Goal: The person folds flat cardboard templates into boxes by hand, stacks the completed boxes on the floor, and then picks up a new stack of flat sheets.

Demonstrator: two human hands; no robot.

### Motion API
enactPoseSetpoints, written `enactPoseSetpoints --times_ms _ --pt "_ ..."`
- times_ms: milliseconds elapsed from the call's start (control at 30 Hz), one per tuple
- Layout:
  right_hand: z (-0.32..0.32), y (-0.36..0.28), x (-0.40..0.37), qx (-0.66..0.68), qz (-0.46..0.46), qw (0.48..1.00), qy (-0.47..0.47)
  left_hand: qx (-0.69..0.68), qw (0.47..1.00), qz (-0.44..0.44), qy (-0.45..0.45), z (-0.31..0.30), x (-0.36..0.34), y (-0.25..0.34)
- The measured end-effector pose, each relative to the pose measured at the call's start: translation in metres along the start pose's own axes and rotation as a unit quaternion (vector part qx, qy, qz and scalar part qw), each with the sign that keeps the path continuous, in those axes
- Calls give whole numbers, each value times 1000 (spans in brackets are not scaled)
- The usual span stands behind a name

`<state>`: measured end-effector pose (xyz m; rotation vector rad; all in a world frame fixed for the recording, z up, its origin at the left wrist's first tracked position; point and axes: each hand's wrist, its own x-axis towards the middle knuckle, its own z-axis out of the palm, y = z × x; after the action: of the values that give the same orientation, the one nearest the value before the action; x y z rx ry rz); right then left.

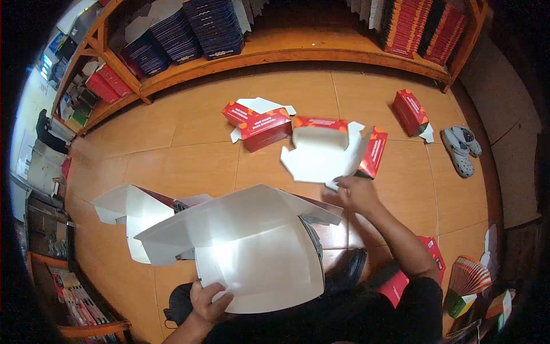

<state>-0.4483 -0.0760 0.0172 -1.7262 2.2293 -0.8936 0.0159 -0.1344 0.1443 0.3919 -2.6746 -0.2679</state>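
My left hand [209, 303] is closed on the lower left edge of a large white carton sheet [258, 264], which lies over my lap with its inner side up. Over the floor, my right hand [355, 194] pinches the flap of an opened box [321, 152], white inside and red outside. Red boxes [266, 129] lie just left of it, one with its white flap out. Another white carton sheet [150, 221] rests on the floor, partly behind the large one.
Wooden shelves [321, 49] at the back hold stacks of blue cartons [212, 28] and red cartons [407, 26]. A red box [410, 113] and grey clogs [458, 150] are at the right. A fanned carton stack [470, 275] is at the lower right.
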Motion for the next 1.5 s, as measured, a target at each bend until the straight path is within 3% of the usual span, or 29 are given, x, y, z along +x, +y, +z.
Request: enactPoseSetpoints --times_ms 67,100,133,167,200,233,267,300,333,367,433,467,533,600,700,767,833,900,933,967,1067,1100,1133,1167,1200,1300,1367,1400,1500 --pt "-30 29 -1 20 18 979 202 3 999 11 47 4 7 0" --pt "-48 58 10 21 77 966 245 21 999 10 48 5 8 2" --pt "-68 82 28 32 47 945 322 26 998 -1 50 5 12 0" --pt "-87 112 44 52 60 937 341 22 998 13 51 4 14 -1" --pt "-92 160 58 58 77 917 388 17 998 25 51 4 10 -1" --pt "-96 243 70 -16 83 904 420 33 996 22 85 13 -2 -5" --pt "-110 272 71 -142 95 886 431 38 996 3 85 17 -6 -3" --pt "-121 283 67 -115 190 887 405 -7 993 14 114 21 -6 -4" --pt "-124 351 59 -228 177 857 428 -49 989 27 140 23 -10 -7" --pt "-131 348 56 -208 176 872 407 -54 988 43 137 28 -23 -11" --pt "-119 384 67 -124 288 845 434 -73 980 28 181 40 -18 -10" --pt "-113 394 77 -113 284 848 433 -109 968 23 223 44 -14 -8" --pt "-112 406 85 -109 301 848 423 -77 974 29 212 45 -10 -9" --pt "-112 396 90 -82 320 851 407 -114 960 30 255 53 -18 -13" --pt "-107 348 92 -86 382 850 352 -114 968 33 221 44 -19 -18" --pt "-97 330 82 -28 289 885 365 -105 970 37 215 41 -19 -18" --pt "-88 290 61 -172 287 896 292 -93 971 41 218 40 -27 -21" --pt "-78 220 26 -369 269 876 157 -133 967 38 214 43 -45 -24" --pt "-68 214 4 -408 248 872 107 -133 966 43 218 43 -49 -24" --pt "-65 187 -7 -442 306 843 7 -117 972 52 197 42 -52 -25" --pt "-72 125 -22 -347 323 877 81 -112 973 63 191 35 -40 -24" --pt "-82 88 -6 -308 307 891 130 -127 974 54 179 39 -44 -25" --pt "-82 74 14 -217 240 926 194 -143 974 42 168 45 -48 -27" --pt "-79 63 34 -123 168 945 253 -120 961 78 235 56 -50 -33" --pt "-67 49 65 -65 77 956 275 -122 961 80 234 59 -46 -32" --pt "-24 -34 161 82 -68 980 166 -182 930 111 298 79 -52 -40" --pt "32 -57 225 59 -117 986 104 -168 944 87 271 83 -69 -34" --pt "53 -71 246 33 -102 990 96 -150 957 64 241 83 -71 -35" --pt "111 -75 278 -23 -63 996 50 -158 945 88 271 61 -46 -27"
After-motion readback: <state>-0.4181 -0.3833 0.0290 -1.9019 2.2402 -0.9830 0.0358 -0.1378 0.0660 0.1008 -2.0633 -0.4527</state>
